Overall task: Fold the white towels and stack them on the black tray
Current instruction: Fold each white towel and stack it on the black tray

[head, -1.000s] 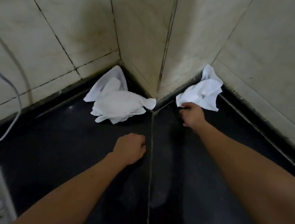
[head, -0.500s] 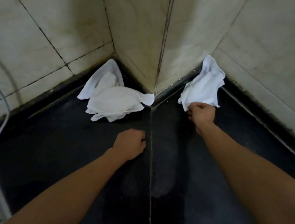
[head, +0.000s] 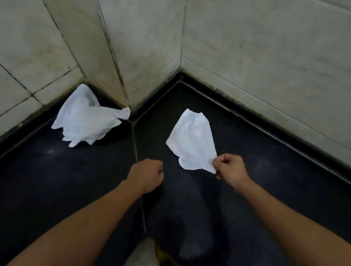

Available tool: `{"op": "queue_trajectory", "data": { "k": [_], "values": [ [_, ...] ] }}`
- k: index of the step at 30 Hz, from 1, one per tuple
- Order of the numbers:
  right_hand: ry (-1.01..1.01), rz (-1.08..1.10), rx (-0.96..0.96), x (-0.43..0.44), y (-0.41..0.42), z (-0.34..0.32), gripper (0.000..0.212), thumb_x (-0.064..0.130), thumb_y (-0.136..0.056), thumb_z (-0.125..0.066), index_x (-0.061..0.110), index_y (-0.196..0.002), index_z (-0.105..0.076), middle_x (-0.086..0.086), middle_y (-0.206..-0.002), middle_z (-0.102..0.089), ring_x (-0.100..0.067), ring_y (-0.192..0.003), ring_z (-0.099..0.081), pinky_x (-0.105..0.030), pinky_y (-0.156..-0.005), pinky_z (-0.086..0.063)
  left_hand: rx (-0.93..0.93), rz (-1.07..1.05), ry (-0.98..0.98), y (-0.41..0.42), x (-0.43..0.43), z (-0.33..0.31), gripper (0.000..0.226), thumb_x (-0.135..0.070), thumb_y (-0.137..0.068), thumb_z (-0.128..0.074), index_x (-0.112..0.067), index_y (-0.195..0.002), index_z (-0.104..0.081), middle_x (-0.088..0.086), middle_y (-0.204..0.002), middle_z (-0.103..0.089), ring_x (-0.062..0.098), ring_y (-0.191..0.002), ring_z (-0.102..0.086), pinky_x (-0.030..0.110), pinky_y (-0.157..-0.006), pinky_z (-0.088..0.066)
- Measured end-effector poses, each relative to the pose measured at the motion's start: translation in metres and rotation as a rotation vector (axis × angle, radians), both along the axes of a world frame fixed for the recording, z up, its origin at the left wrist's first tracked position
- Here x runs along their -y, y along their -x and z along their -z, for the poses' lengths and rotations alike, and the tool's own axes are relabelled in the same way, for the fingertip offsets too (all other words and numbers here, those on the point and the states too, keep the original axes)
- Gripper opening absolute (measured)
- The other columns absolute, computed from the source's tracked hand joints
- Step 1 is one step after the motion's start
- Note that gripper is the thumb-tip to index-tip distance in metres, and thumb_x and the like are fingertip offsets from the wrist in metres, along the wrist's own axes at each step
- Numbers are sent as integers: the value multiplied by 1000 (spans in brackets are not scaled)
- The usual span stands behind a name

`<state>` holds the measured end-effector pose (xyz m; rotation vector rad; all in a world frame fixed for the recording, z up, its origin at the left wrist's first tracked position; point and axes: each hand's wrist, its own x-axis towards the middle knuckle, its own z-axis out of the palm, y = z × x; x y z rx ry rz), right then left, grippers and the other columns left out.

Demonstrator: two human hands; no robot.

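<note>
Towel (head: pixel 191 139) pinched at corner by right hand (head: pixel 231 170).

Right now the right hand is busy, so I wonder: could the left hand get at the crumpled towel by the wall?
Probably yes: the left hand holds nothing, and only bare black surface lies between it and the crumpled towel.
</note>
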<state>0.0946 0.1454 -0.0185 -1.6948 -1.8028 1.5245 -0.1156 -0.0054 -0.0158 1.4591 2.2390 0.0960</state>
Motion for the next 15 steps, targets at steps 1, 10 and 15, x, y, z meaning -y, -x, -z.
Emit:
{"op": "queue_trajectory", "data": {
  "k": [1, 10, 15],
  "values": [
    [14, 7, -8, 8, -16, -1, 19, 4, -85, -65, 9, -67, -61, -8, -55, -58, -14, -43, -53, -26, -47, -49, -5, 13, 8, -12, 3, 0, 16, -32, -90, -50, -20, -94, -61, 2, -100, -66, 23, -94, -60, 35, -76, -48],
    [237, -89, 108, 72, -159, 14, 11, 7, -86, -62, 7, -75, -63, -6, -61, -59, -11, -53, -57, -22, -46, -46, 132, -118, 72, -107, 17, 24, 16, -34, -88, -57, -20, -94, -60, 1, -97, -65, 19, -87, -59, 31, -71, -47],
    [309, -190, 209, 89, -208, 25, 12, 13, -85, -65, 12, -73, -63, -8, -67, -62, -14, -60, -59, -23, -47, -45, 373, -366, 67, -138, 10, 42, 29, -37, -85, -65, -12, -98, -58, 5, -93, -66, 24, -81, -64, 36, -74, -54]
  ]
}}
